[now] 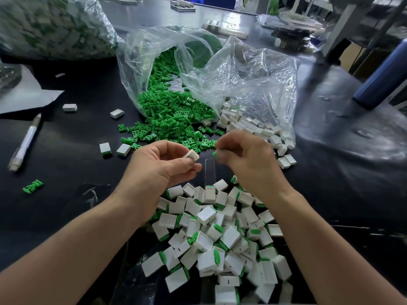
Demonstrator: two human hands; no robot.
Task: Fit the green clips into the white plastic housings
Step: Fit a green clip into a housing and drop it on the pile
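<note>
Black desk (77, 150) carries a big near pile of finished housings (220, 234) with green seated, plus a clear bag (242, 69) far centre spilling loose green clips (174, 108) and empty housings (259, 130) on its right, so plenty looks left. Left hand (158, 166) fingers (174, 149) curl round one white housing (192, 155). Right hand (244, 155) pinches a single clip (214, 153) just beside it, not yet inserted.

A black worktop (72, 150) is carrying a clear bag (242, 80) that is spilling green clips (171, 113) across its middle, with white housings (259, 130) lying just beside them. A heap of fitted housings (220, 234) is sitting nearest. A pen (25, 143), a paper sheet (28, 95) and a stray clip (32, 186) are lying at the left.
</note>
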